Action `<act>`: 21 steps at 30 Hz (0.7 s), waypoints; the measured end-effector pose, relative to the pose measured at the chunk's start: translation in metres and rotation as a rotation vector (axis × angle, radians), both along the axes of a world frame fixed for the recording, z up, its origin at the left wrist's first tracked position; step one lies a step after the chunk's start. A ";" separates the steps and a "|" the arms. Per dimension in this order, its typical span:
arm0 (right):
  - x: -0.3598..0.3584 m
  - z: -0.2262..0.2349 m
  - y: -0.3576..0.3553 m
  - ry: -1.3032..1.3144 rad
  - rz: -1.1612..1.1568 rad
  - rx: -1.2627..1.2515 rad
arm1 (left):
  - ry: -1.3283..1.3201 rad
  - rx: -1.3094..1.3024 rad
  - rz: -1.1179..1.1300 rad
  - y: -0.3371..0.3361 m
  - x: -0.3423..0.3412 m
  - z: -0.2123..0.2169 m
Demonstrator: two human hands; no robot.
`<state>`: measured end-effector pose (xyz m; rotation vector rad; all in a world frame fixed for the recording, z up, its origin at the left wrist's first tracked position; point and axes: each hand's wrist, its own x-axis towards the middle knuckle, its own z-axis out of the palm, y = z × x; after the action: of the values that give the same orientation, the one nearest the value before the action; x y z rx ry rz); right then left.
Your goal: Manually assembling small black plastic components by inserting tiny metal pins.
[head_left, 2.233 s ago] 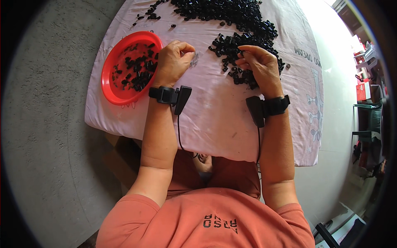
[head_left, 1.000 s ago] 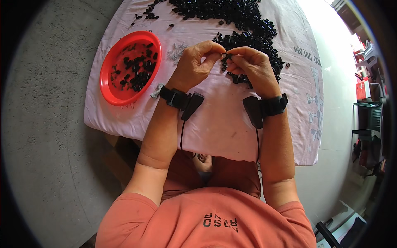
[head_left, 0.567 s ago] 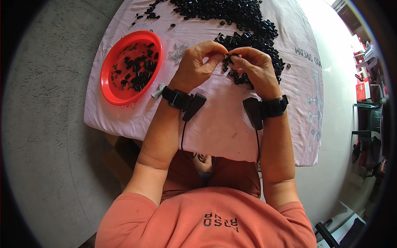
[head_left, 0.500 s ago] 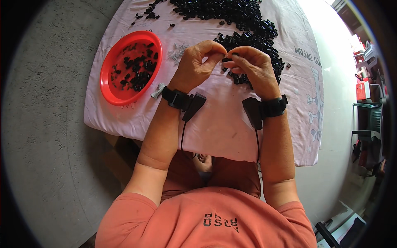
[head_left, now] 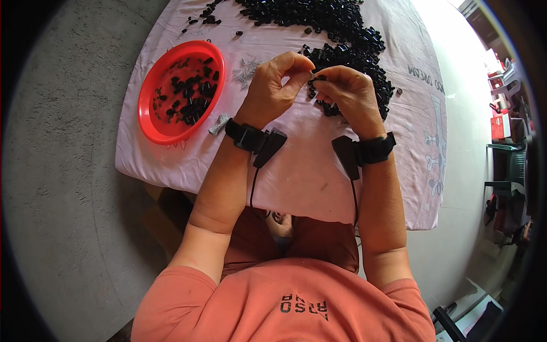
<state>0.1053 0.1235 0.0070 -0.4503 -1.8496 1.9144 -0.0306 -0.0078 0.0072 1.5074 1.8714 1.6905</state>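
Note:
Both my hands meet above the table, fingertips nearly touching. My right hand [head_left: 352, 94] pinches a small black plastic piece [head_left: 321, 78] between thumb and forefinger. Thumb and forefinger of my left hand [head_left: 274, 85] are pressed together at that piece; a thin pale glint shows at their tips, too small to name. Just beyond my right hand spreads a heap of small black plastic pieces [head_left: 356, 57]. Beside my left hand lie several thin silvery metal pins [head_left: 245, 73], loose on the cloth. A small clear bag with silvery contents [head_left: 218, 124] rests near my left wrist.
A red plastic basin [head_left: 146, 117] with black pieces in it stands at the left on the pink tablecloth [head_left: 296, 182]. Black devices with cables are strapped to my wrists. Green chairs [head_left: 515, 162] and a red box [head_left: 501, 126] are far right.
Both hands have shifted only slightly, and the fingertips have turned a little around the black piece. The basin, pins and heap have stayed in place.

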 end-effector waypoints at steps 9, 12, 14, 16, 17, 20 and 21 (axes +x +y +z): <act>0.001 0.001 -0.002 -0.047 0.027 0.033 | 0.097 -0.003 -0.048 -0.001 -0.003 0.002; 0.001 0.001 -0.002 -0.057 0.040 0.042 | 0.119 0.013 -0.044 -0.002 -0.002 0.003; 0.001 0.001 -0.002 -0.056 0.052 0.062 | 0.132 0.020 -0.040 -0.002 -0.002 0.004; 0.000 -0.002 0.000 -0.045 0.064 0.089 | 0.147 0.052 -0.032 0.000 -0.003 0.003; 0.000 -0.002 -0.001 -0.040 0.062 0.085 | 0.155 0.068 -0.029 0.001 -0.003 0.003; 0.000 -0.002 -0.001 -0.026 0.063 0.080 | 0.187 0.083 -0.028 0.001 -0.003 0.002; 0.000 -0.003 0.000 -0.021 0.066 0.083 | 0.177 0.069 -0.028 0.000 -0.003 0.003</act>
<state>0.1056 0.1238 0.0042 -0.3877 -1.9724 1.8735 -0.0336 -0.0073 0.0102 1.7537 1.8831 1.6756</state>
